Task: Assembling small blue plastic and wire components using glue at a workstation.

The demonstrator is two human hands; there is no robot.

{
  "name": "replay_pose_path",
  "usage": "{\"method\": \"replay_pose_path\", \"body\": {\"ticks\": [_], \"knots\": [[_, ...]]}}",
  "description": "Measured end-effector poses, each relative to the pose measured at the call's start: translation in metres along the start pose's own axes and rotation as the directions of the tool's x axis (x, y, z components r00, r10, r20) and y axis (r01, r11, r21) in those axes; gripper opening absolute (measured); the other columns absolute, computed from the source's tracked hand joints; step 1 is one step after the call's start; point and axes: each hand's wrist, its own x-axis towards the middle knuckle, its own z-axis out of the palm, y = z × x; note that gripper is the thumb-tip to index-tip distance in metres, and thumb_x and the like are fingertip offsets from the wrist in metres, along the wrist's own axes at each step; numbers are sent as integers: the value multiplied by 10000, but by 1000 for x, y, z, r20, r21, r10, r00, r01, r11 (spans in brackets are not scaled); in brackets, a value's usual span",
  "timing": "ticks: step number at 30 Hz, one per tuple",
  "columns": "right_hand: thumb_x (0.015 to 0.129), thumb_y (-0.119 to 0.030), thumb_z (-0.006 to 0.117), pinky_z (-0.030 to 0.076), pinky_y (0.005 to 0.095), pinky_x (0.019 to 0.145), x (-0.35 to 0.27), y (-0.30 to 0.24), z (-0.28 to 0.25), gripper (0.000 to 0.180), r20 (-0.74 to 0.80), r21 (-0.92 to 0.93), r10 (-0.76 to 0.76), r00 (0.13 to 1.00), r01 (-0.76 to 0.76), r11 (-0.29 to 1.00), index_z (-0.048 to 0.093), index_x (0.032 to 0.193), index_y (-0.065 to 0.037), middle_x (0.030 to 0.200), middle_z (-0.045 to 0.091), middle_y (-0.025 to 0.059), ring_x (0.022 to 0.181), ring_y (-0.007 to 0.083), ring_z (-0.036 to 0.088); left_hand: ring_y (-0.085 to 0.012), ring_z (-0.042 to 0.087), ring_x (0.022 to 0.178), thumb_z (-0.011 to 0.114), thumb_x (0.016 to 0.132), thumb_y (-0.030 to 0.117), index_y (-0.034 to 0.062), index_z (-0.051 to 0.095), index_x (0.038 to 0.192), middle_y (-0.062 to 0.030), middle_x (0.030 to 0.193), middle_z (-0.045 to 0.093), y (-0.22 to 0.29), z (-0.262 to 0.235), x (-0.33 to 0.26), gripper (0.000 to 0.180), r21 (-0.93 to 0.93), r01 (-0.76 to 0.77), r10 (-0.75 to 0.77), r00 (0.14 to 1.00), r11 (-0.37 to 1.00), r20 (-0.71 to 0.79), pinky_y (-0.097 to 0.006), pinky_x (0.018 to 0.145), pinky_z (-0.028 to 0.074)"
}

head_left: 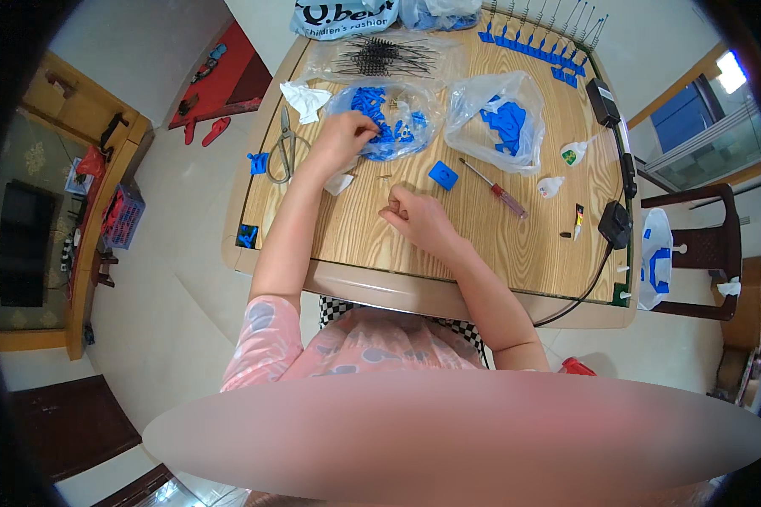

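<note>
Blue parts [379, 114] meet the left hand's fingers [365, 128], curled into the bag [393, 118]; right hand [416, 215] closed, contents indiscernible, on the table [516, 245]. Finished pieces [533, 46] line the far edge; both bags remain stocked.

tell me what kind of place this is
Probably a room in a home used for small assembly piecework. A wooden table holds clear bags of blue plastic parts, with a screwdriver and scissors beside them; slippers lie on the tiled floor, and a wooden cabinet stands nearby.

Left hand [344, 135] reaches forward, fingers curled; right hand [414, 215] loosely fisted.
</note>
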Motion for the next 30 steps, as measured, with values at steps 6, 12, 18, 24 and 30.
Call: {"method": "replay_pose_path", "body": {"ticks": [6, 12, 18, 24, 30], "knots": [[821, -210, 672, 469, 451, 626, -1, 3, -1, 245, -20, 12, -29, 999, 30, 999, 503, 866, -39, 744, 640, 140, 735, 369, 627, -296, 655, 815, 679, 754, 61, 13, 695, 903, -162, 890, 675, -3, 26, 29, 157, 231, -120, 86, 985, 965, 151, -371, 740, 510], [831, -203, 666, 480, 440, 638, -1, 1, -1, 236, -8, 49, -22, 1000, 23, 999, 508, 893, -39, 745, 649, 135, 733, 364, 635, -296, 657, 816, 699, 736, 63, 8, 689, 924, -172, 903, 675, -14, 32, 26, 197, 188, -20, -13, 985, 982, 170, -382, 725, 515], [848, -177, 661, 493, 395, 634, 1, -7, -6, 261, -158, 122, 128, 979, -109, 987, 538, 1027, -31, 833, 656, 160, 779, 300, 659, -244, 623, 679, 706, 741, 64, 9, 684, 896, -130, 775, 653, 15, 18, -12, 166, -147, 11, -27, 994, 989, -109, -333, 645, 498], [861, -96, 670, 506, 283, 650, 8, 2, 5, 237, -428, 386, 114, 897, 67, 920, 564, 1052, -3, 894, 674, 119, 824, 167, 659, -140, 571, 665, 713, 759, 29, 6, 669, 923, -57, 746, 604, 38, 26, -63, 172, -216, -80, 84, 996, 973, 6, -273, 625, 473], [861, -101, 673, 513, 277, 662, 7, 4, 5, 152, -414, 444, 176, 893, 29, 896, 612, 953, 4, 861, 680, 113, 771, 160, 663, -120, 576, 672, 709, 773, 32, 1, 664, 946, -55, 780, 634, 44, 20, -65, 181, -171, -61, 71, 996, 983, 54, -267, 625, 479]]}}
